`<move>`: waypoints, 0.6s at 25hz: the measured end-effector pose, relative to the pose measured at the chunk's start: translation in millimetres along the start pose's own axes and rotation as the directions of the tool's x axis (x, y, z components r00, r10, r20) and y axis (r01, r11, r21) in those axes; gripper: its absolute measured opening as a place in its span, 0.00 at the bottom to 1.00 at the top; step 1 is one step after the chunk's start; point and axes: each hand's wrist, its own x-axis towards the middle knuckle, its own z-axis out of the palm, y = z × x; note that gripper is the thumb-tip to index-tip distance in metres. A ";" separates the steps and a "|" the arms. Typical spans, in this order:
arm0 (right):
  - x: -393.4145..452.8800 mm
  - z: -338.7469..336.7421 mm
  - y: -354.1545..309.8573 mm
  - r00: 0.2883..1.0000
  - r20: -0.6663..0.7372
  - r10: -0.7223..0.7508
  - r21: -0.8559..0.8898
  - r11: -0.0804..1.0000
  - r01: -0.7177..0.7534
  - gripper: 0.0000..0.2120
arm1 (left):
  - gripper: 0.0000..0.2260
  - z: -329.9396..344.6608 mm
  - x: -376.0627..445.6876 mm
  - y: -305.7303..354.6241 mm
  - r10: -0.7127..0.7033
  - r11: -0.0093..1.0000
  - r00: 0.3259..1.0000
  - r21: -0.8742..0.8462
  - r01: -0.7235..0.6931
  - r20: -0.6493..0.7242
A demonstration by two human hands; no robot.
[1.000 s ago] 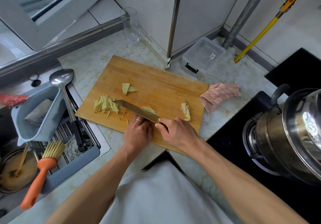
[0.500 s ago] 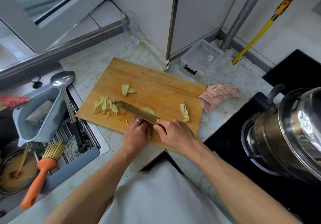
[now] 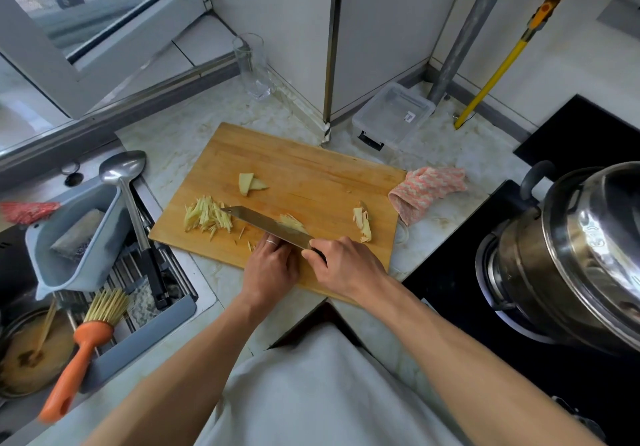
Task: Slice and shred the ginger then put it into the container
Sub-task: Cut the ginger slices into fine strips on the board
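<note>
Both hands sit at the near edge of the cutting board (image 3: 298,168): the right hand (image 3: 341,265) grips the knife (image 3: 266,226), whose blade runs up and left; the left hand (image 3: 272,265) curls over the ginger slices, hidden beneath it. Fresh shreds (image 3: 292,220) lie just beyond the blade. The shredded pile (image 3: 206,217) lies leftward, nearer the left hand. The container (image 3: 394,115) stands on the desk, well beyond the board's far right corner.

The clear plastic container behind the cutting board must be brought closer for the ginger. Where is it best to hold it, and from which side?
Grip the clear container by its near long rim, coming from the cutting board side. It sits open side up, and a wall and pipe probably crowd its far side.
</note>
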 end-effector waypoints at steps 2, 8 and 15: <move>5.3 3.5 -2.1 1.000 -0.004 -0.014 -0.017 1.000 0.014 0.18 | 0.15 0.4 1.3 0.7 -0.007 1.000 1.000 -0.003 0.007 -0.005; 3.2 2.1 1.3 1.000 -0.001 -0.023 -0.010 1.000 0.023 0.19 | 0.15 1.9 1.0 -0.8 -0.010 1.000 1.000 -0.010 0.010 -0.014; -0.9 -3.8 5.3 0.999 0.031 -0.034 -0.007 0.999 0.034 0.17 | 0.15 6.8 -0.2 -5.2 -0.004 1.000 0.999 -0.004 0.004 -0.039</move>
